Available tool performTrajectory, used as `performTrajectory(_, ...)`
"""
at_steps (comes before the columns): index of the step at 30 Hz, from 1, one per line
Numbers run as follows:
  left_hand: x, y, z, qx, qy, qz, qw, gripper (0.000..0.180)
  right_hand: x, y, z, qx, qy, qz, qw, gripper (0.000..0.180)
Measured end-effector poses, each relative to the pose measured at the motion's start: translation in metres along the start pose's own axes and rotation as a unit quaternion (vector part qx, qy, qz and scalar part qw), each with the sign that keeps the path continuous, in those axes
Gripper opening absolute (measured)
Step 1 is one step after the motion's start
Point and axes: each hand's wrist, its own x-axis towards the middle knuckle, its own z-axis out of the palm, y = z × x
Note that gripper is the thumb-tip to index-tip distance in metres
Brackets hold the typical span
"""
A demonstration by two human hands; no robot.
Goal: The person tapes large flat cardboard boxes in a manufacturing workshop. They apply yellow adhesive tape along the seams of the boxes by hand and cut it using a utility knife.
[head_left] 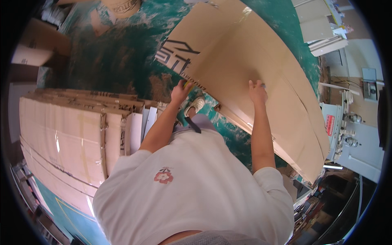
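Observation:
A large brown cardboard sheet, creased and printed with dark marks along its left edge, spreads out in front of me and to my right. At that left edge my left hand is closed around a small yellow object, mostly hidden by the fingers. My right hand rests over the middle of the sheet with its fingers bent together. Something small and bluish shows beside its fingertips, too little to name.
Flattened cardboard boxes stand stacked on my left. A round cardboard container is at the far left on the dusty green floor. Pale panels lie at the far right, near a white machine. My shoe is beside the sheet's edge.

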Motion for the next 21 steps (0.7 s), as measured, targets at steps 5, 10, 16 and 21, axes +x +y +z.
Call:
performTrajectory(5,-0.004,0.033,-0.009,0.122,-0.061,-0.129,0.982,0.071,-0.045,-0.014,0.041,0.085,0.063,-0.181,0.978,0.042)
performTrajectory(10,-0.024,-0.008,-0.036,-0.131,-0.111,-0.105,0.980,0.065,-0.144,-0.132,-0.001,0.227,0.073,-0.403,0.883,0.025)
performTrajectory(16,-0.049,-0.013,-0.050,-0.258,-0.087,-0.069,0.960,0.044,-0.138,-0.189,0.051,-0.093,-0.007,-0.411,0.907,0.016)
performTrajectory(21,-0.055,-0.007,-0.065,-0.090,-0.042,-0.073,0.992,0.042,-0.137,-0.204,0.080,-0.130,-0.027,-0.383,0.914,0.018)
